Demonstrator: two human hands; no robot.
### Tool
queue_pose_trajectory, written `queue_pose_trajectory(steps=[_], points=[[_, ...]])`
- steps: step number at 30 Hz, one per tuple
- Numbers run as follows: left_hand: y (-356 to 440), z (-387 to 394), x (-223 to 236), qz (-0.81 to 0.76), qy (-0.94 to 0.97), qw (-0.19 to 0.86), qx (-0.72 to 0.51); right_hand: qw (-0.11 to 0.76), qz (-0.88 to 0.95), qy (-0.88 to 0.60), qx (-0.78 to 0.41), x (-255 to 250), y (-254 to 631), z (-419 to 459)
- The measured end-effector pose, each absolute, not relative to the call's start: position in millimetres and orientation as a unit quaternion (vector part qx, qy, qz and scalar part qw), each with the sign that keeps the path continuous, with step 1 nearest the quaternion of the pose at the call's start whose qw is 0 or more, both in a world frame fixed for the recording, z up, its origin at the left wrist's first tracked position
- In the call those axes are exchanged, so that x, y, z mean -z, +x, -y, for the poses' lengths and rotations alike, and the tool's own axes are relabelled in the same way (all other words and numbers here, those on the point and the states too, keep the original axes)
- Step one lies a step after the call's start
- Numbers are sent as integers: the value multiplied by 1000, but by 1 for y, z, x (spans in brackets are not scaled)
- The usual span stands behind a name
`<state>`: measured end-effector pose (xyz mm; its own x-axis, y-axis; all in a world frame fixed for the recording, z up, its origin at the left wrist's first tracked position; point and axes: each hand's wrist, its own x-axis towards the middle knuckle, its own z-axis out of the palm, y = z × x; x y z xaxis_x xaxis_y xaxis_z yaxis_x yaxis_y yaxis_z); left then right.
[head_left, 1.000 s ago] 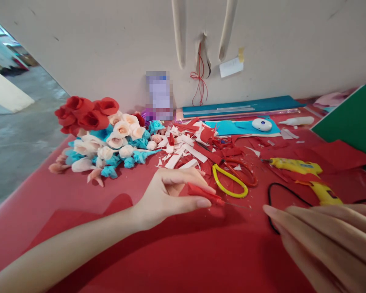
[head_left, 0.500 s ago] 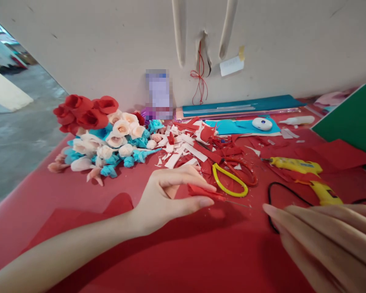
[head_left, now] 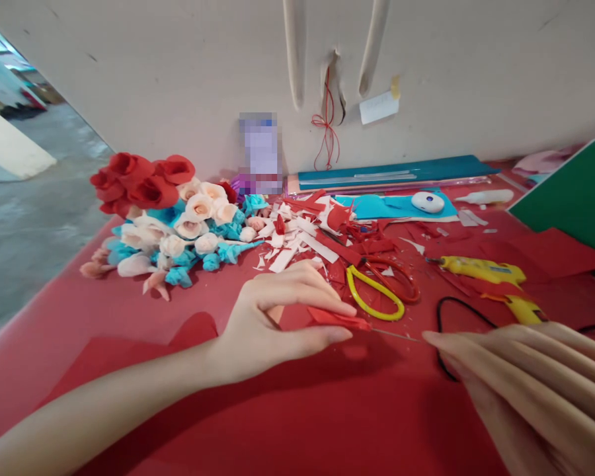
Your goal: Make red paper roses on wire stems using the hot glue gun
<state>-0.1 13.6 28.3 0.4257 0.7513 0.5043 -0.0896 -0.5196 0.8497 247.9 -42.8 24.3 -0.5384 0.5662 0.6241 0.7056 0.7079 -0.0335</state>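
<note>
Between the thumb and fingers of my left hand (head_left: 282,324) is a small rolled red paper bud (head_left: 337,319), lying almost level above the table. From its right end runs a thin wire (head_left: 394,334). My right hand (head_left: 520,383) is closed at the wire's far end, thumb and fingers pressed together at the tips. Just behind the bud lie scissors (head_left: 377,301) with one yellow and one red handle, their blades partly covered by scraps. Red paper sheets (head_left: 109,363) lie under my left forearm.
Paper flowers (head_left: 178,225) in red, cream and blue are heaped at the left. Beside them spread paper scraps (head_left: 302,238). A yellow glue gun (head_left: 480,270) with a black cord lies at the right, near a green board (head_left: 570,198). A grey wall (head_left: 178,79) stands behind.
My right fingertips have shifted slightly left to meet the wire's end. The bud has turned a little in my left fingers and moved slightly right. The camera view has shifted slightly.
</note>
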Motion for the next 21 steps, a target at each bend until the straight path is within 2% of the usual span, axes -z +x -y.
queue_pose_trajectory(steps=[5,10,13,16,17,21], points=[[2,-10,-28,-251,699,456,-490,308,872,-360,123,-25,236,37],[3,-9,-27,-297,654,487,-497,281,874,-396,34,-22,224,25],[2,-13,-27,-317,636,471,-522,293,859,-420,-15,-27,231,11],[0,-17,-28,-325,650,436,-531,311,823,-457,-129,-35,250,-9],[-1,-18,-29,-326,664,420,-526,339,795,-483,-138,-38,257,-16],[-2,-19,-31,-328,757,287,-487,456,699,-550,-33,-46,269,-36]])
